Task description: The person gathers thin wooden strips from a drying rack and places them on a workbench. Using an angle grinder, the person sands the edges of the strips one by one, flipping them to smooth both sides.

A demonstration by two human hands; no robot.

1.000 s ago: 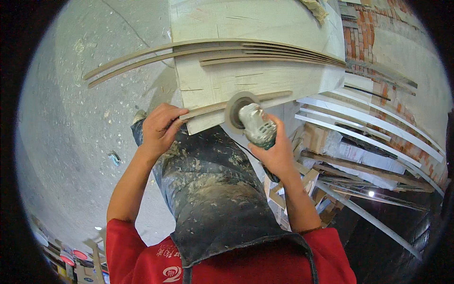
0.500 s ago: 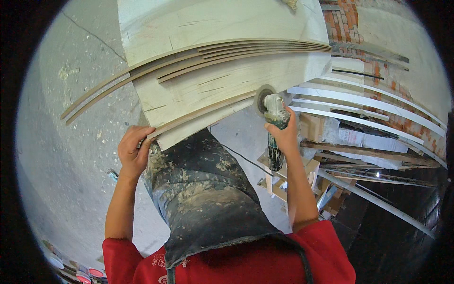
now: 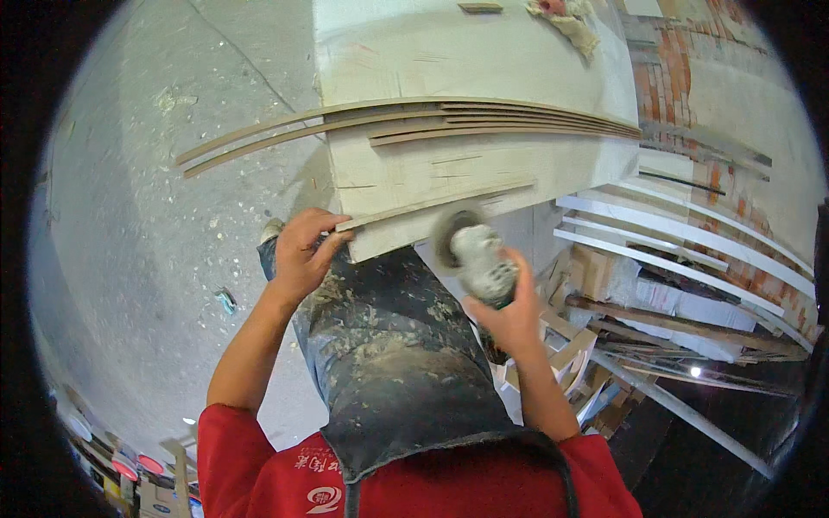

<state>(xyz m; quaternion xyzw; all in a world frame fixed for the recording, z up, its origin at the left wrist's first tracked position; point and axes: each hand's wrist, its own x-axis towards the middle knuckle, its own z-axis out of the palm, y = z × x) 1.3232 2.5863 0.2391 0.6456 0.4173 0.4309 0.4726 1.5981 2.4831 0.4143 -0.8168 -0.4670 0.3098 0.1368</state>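
My left hand (image 3: 306, 255) pinches the near-left end of a thin brown strip (image 3: 445, 203), which lies along the front part of a pale board (image 3: 466, 160). In my right hand (image 3: 509, 311) is an angle grinder (image 3: 484, 263), my fingers wrapped round its body. Its round disc (image 3: 451, 238) is at the board's front edge, below the middle of the strip; whether it touches anything I cannot tell. Grinder and disc are blurred by motion. Farther back on the board lie several long brown strips (image 3: 414, 112), their left ends jutting out past the board's edge.
A cloth (image 3: 566, 26) and a short brown piece (image 3: 480, 8) lie at the board's far side. Long white strips (image 3: 682, 246), cardboard boxes (image 3: 590, 269) and wooden lengths (image 3: 682, 324) crowd the right. A small blue-green object (image 3: 225, 300) lies on the speckled floor (image 3: 173, 224).
The grinder has moved left and toward me, from the strip's right end. My left hand still pinches the strip. The whole view has shifted, so the board appears farther right.
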